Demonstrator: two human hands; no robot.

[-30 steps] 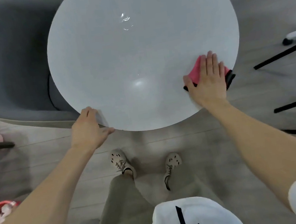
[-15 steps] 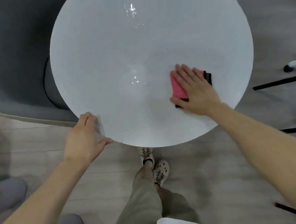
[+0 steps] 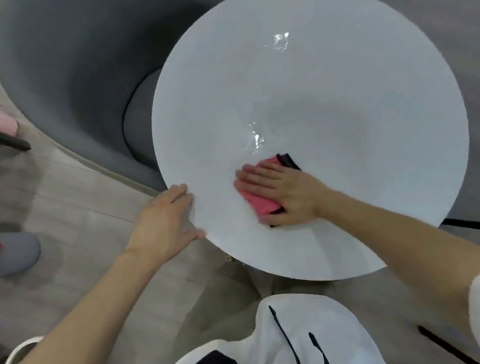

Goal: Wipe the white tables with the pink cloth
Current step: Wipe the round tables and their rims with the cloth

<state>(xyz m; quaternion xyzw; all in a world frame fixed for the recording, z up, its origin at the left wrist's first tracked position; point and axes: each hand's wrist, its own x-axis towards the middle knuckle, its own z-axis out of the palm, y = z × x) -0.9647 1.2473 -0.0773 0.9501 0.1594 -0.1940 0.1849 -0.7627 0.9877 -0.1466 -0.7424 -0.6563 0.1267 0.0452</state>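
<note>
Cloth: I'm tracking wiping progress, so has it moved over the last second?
Yes. The cloth, pressed under the right hand, has slid from the table's right edge leftward, towards the left hand at the near-left rim.

Lit softly from overhead, moderately bright, with muted colours. Noted two small glare patches on the table (image 3: 356,81), one toward the far rim, one near the middle. Found a faint shadow on the tabletop under the right hand (image 3: 283,194) and forearm. Observed motion blur over the floor (image 3: 62,211) and chair (image 3: 71,66). Recorded strong wide-angle bending at the edges and soft, grainy detail throughout.
</note>
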